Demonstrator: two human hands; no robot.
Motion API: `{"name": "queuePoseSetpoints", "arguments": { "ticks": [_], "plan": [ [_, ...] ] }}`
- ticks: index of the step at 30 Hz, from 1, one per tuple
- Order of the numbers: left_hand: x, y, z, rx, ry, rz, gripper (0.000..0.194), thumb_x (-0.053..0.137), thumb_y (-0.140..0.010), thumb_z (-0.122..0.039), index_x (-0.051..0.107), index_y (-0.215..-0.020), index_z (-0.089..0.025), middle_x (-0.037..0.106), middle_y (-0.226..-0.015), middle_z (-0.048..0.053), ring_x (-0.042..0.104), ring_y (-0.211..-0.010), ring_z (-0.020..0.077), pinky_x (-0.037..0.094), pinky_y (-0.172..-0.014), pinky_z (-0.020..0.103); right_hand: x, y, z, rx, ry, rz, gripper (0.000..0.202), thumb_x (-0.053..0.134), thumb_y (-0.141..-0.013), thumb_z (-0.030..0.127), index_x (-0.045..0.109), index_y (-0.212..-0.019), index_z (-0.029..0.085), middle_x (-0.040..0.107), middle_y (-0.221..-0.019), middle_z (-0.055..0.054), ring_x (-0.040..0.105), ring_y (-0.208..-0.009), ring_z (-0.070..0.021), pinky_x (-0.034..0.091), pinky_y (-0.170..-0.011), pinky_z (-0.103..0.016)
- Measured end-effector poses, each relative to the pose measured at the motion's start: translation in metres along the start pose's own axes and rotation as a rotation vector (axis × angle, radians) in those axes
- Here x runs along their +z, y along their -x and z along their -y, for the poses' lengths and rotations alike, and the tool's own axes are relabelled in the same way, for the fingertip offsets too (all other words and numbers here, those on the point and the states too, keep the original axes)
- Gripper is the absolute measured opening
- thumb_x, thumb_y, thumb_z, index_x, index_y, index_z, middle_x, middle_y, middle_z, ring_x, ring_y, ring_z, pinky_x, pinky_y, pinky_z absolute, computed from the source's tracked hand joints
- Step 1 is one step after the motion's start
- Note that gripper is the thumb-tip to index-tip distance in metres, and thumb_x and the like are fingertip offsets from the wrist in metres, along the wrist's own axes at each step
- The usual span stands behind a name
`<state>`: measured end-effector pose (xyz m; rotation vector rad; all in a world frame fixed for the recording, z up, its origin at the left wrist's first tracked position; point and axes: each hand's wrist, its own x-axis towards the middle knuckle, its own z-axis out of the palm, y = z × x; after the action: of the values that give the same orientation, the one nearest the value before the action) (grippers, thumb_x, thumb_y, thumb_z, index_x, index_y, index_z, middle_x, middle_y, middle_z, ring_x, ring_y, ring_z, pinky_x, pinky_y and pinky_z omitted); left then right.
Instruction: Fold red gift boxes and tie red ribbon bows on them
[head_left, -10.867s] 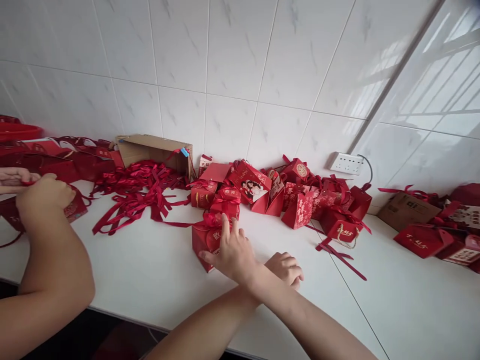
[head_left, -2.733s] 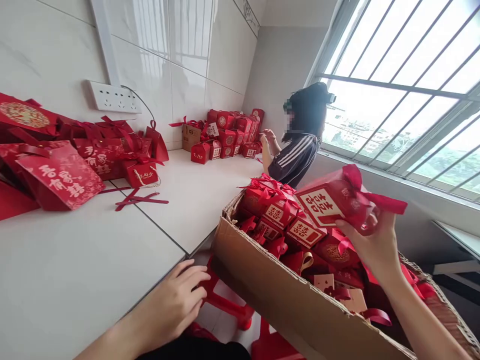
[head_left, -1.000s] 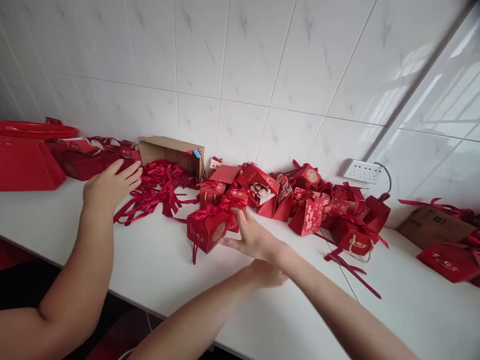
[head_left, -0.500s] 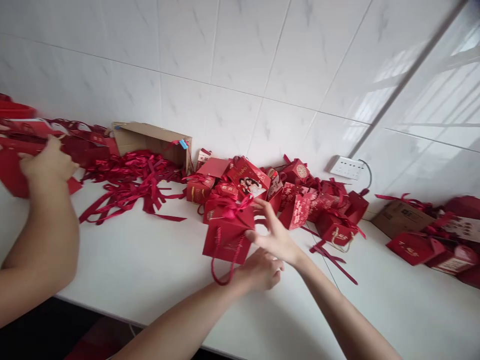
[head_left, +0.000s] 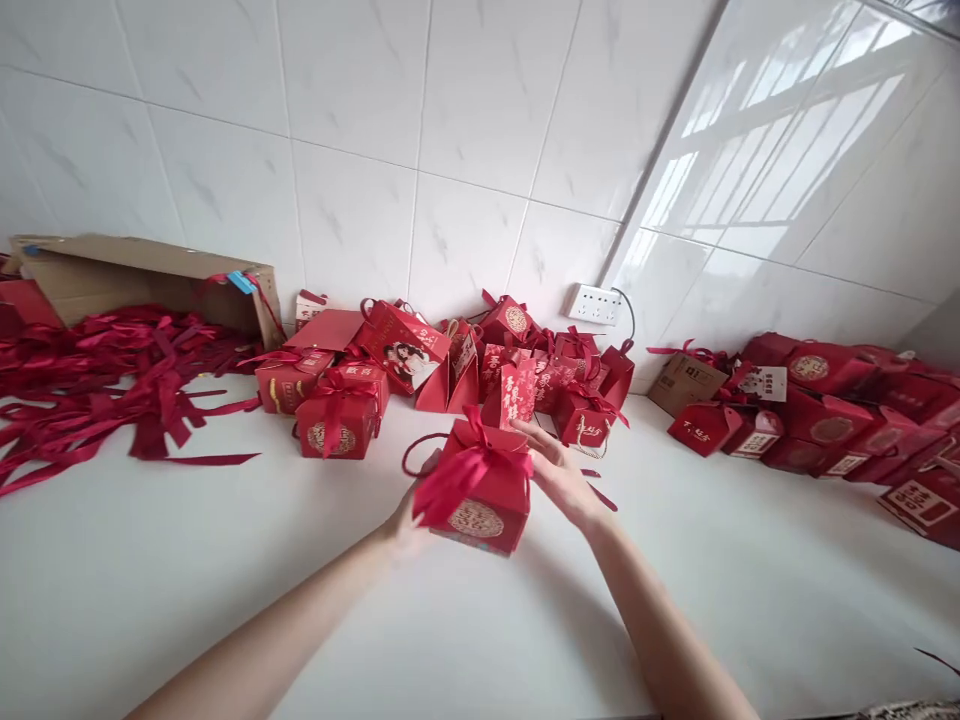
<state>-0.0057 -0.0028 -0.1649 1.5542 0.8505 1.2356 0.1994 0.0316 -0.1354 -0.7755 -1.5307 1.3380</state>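
Note:
In front of me, above the white table, is a red gift box point(head_left: 491, 515) with a gold round emblem, a red ribbon bow point(head_left: 469, 465) on top and a cord handle out to the left. My left hand point(head_left: 409, 520) grips its left side; the bow and the box hide most of those fingers. On the opposite side, my right hand point(head_left: 564, 478) has its fingers curved against the box's right edge. Just behind to the left stands another red box point(head_left: 339, 425) with a similar emblem and bow.
Several red boxes, one a couple-print box point(head_left: 409, 350), crowd along the tiled wall. Loose red ribbons point(head_left: 161, 390) spill from a cardboard carton point(head_left: 150, 255) at left. More boxes point(head_left: 825, 420) are stacked at right. A power strip point(head_left: 595, 303) is fixed to the wall.
The view has swung right, and the other person's arm at left is out of sight. The box between my hands has turned, with its emblem side now toward me. My left hand has moved to its left side.

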Motion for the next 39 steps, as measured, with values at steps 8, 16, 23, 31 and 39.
{"name": "queuePoseSetpoints", "arguments": {
  "ticks": [8, 16, 23, 31, 39],
  "plan": [
    [-0.014, -0.014, 0.014, -0.075, -0.009, 0.048, 0.076, 0.052, -0.079, -0.062, 0.032, -0.14, -0.023, 0.048, -0.137, 0.01, 0.044, -0.127, 0.029, 0.043, -0.101, 0.04, 0.014, 0.012, -0.022, 0.077, 0.059, -0.253, 0.034, 0.049, -0.082, 0.05, 0.061, -0.091, 0.02, 0.066, -0.088, -0.004, 0.06, -0.08, -0.0218, 0.049, -0.071, -0.034],
    [-0.024, -0.023, 0.018, -0.111, -0.19, -0.052, 0.054, 0.054, -0.079, -0.041, 0.048, -0.129, -0.023, 0.057, -0.124, 0.009, 0.053, -0.116, 0.0261, 0.051, -0.088, 0.037, 0.011, 0.012, -0.017, 0.086, 0.213, -0.274, 0.033, 0.04, -0.088, 0.049, 0.058, -0.098, 0.023, 0.064, -0.102, -0.003, 0.057, -0.098, -0.0214, 0.044, -0.089, -0.035],
    [-0.021, -0.022, 0.002, -0.077, 0.049, -0.13, 0.044, 0.048, -0.08, -0.041, 0.055, -0.117, -0.018, 0.058, -0.125, 0.01, 0.051, -0.12, 0.0283, 0.046, -0.098, 0.043, 0.021, 0.02, -0.021, -0.024, 0.239, -0.229, 0.031, 0.047, -0.086, 0.051, 0.052, -0.101, 0.024, 0.06, -0.111, -0.006, 0.058, -0.101, -0.0214, 0.049, -0.084, -0.037],
    [-0.016, -0.017, -0.006, 0.036, -0.255, -0.148, 0.055, 0.063, -0.075, -0.043, 0.043, -0.121, -0.02, 0.056, -0.121, 0.008, 0.055, -0.112, 0.0233, 0.045, -0.096, 0.034, 0.019, 0.025, -0.019, -0.092, 0.401, -0.106, 0.038, 0.037, -0.09, 0.055, 0.047, -0.109, 0.023, 0.057, -0.115, -0.009, 0.055, -0.108, -0.0236, 0.048, -0.087, -0.043],
    [-0.009, -0.011, -0.007, 0.077, -0.427, -0.144, 0.056, 0.058, -0.081, -0.037, 0.036, -0.13, -0.021, 0.05, -0.129, 0.009, 0.051, -0.118, 0.0228, 0.042, -0.1, 0.036, 0.025, 0.029, -0.014, -0.391, 0.647, -0.231, 0.026, 0.058, -0.082, 0.047, 0.049, -0.081, 0.023, 0.048, -0.088, -0.005, 0.052, -0.085, -0.0203, 0.05, -0.078, -0.039]
  ]
}}
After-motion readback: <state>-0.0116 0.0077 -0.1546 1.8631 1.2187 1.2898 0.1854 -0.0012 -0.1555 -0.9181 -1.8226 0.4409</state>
